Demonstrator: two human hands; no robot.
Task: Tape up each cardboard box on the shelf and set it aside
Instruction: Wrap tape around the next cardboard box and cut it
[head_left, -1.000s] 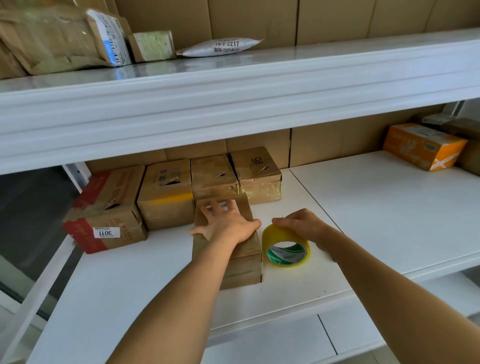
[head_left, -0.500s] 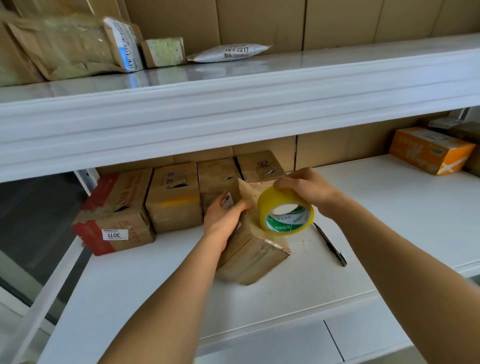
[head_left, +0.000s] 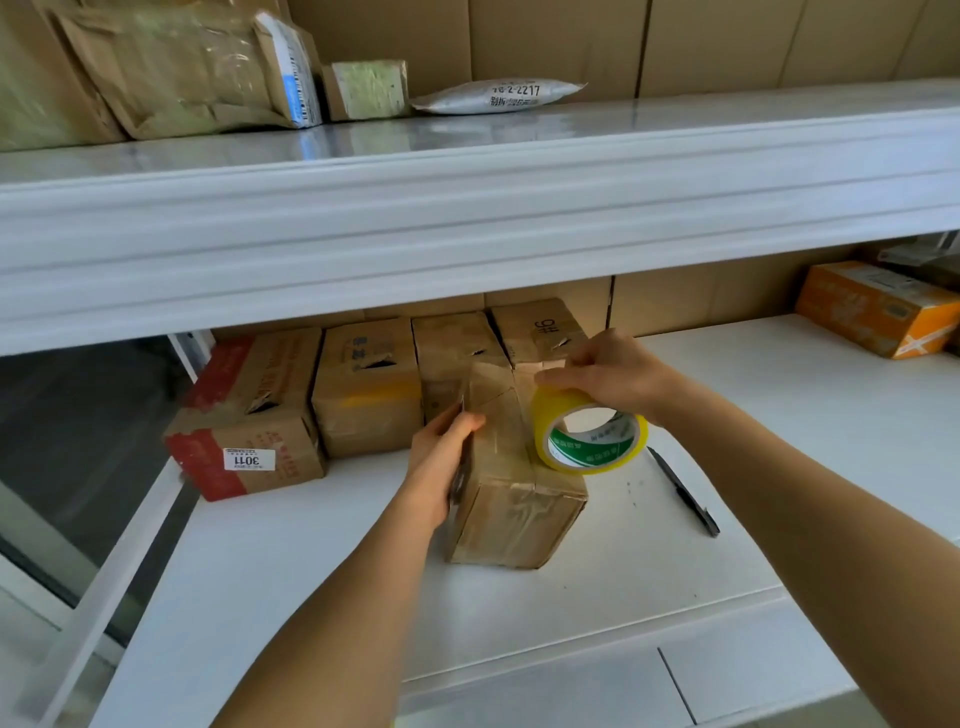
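1. L hand (head_left: 441, 457) grips the left side of the cardboard box (head_left: 511, 493), thumb on its top face, fingers curled round the side.
2. R hand (head_left: 608, 371) holds the yellow tape roll (head_left: 589, 431) from above, fingers curled over its rim; roll sits upright against the box's right top edge, touching it.
3. Box stands on the white lower shelf (head_left: 571, 597), near the front, turned at an angle w/ one corner toward the camera; clear tape already shines on its front face.
4. Behind it, against the back wall: row of 4 boxes side by side – red-printed box (head_left: 249, 421) w/ label "3011" at far left, then box w/ yellow tape band (head_left: 366, 389), a third (head_left: 452, 343), and a fourth marked "HG" (head_left: 540, 327).
5. Black pen-like tool (head_left: 683, 491) lies flat on the shelf, right of the roll, apart from it.
6. Orange box (head_left: 878, 306) at far right of same shelf.
7. Upper shelf (head_left: 467, 171): brown parcels (head_left: 171, 67), small greenish pkg (head_left: 366, 88), white mailer bag (head_left: 498, 96).
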